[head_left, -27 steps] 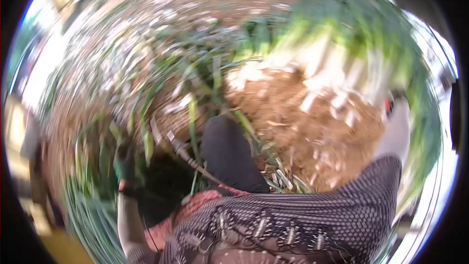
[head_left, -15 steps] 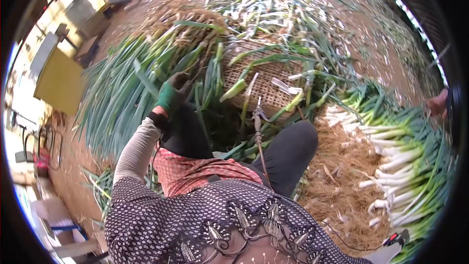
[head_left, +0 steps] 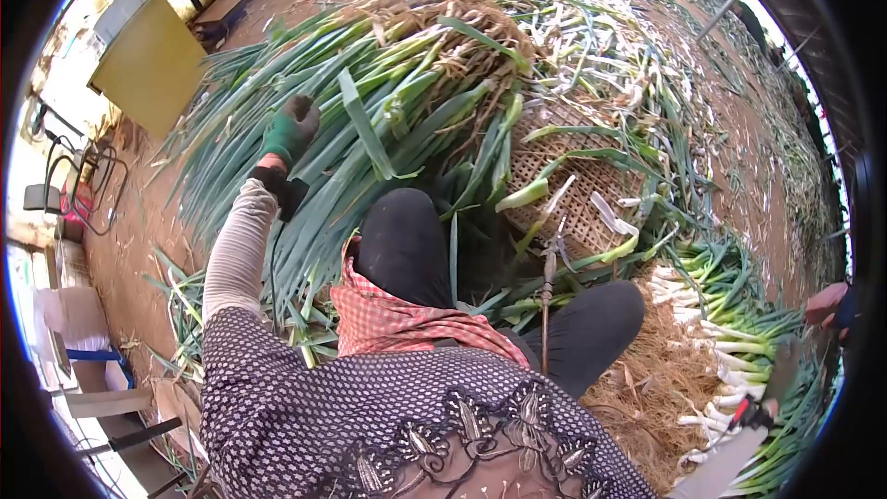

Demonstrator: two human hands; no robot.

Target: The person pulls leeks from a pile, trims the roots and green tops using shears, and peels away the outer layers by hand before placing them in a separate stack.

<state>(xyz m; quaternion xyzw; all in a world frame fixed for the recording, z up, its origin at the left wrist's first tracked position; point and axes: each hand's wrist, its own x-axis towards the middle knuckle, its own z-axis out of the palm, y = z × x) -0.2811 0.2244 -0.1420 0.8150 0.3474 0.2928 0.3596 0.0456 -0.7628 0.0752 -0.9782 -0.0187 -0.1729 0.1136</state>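
My left hand (head_left: 294,129), in a green and dark glove, is over the left part of a large pile of leeks (head_left: 407,92). Its fingers are curled in; whether a leaf is between them is hidden. At the lower right, my right hand (head_left: 782,371) is smeared by motion beside a strip of trimmed leeks (head_left: 735,356) with white stems; its fingers cannot be made out. A black strap with a red mark is at that wrist. Between my knees rises a thin metal tool (head_left: 550,268) with a pointed tip and a curved side piece.
Ahead lies a woven basket (head_left: 554,171) with loose leaves on it. Brown root trimmings (head_left: 647,379) cover the ground by my right knee. Another person's hand (head_left: 825,303) shows at the right edge. A yellow panel (head_left: 152,65) stands at the left, near a metal frame (head_left: 92,180).
My view has turned left, so the scene shifts right. My left hand has moved left from the leeks' near edge by my knee onto the leaves. The blurred right hand now shows over the trimmed leeks.
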